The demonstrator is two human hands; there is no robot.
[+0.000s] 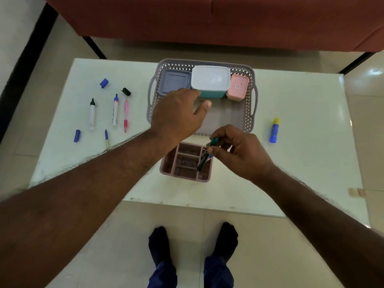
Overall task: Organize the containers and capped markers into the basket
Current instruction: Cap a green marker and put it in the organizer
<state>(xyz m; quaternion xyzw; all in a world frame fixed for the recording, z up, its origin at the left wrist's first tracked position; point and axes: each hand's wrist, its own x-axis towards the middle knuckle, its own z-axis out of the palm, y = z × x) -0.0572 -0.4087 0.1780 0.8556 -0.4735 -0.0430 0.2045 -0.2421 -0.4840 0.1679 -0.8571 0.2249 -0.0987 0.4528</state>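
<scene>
The left hand (178, 113) reaches over the near left part of the basket with its fingers loose and spread, thumb pointing toward 3 o'clock, holding nothing; whether its fingertips touch the teal box cannot be told. The right hand (236, 148) hovers over the far right corner of the pink organizer, pinching a green marker (207, 154) whose lower end dips into the organizer's right-hand slot.

Behind everything, at 12 o'clock, runs a red sofa (207, 19). The white table (291, 163) fills the middle of the view. On it, toward 12 o'clock, sits the grey basket (250, 94) with a perforated wall. Along its far wall three boxes stand in a row: a grey-blue box (175, 80) at the left, a white-lidded teal box (211, 80) in the middle, and a small pink box (238, 87) at the right. The basket's near half is bare floor.

Just beside the basket at 6 o'clock stands the pink organizer (185, 173), divided into several slots.

At 9 o'clock on the table lie a black-tipped marker (92, 114), a blue-tipped marker (115, 110) and a pink pen (125, 115), side by side and uncapped, with a blue pen (106, 138) nearer. Loose caps lie around them: a blue cap (104, 82), a black cap (126, 91), and another blue cap (77, 135).

At 3 o'clock lies a blue glue stick (274, 130) with a yellow cap.
</scene>
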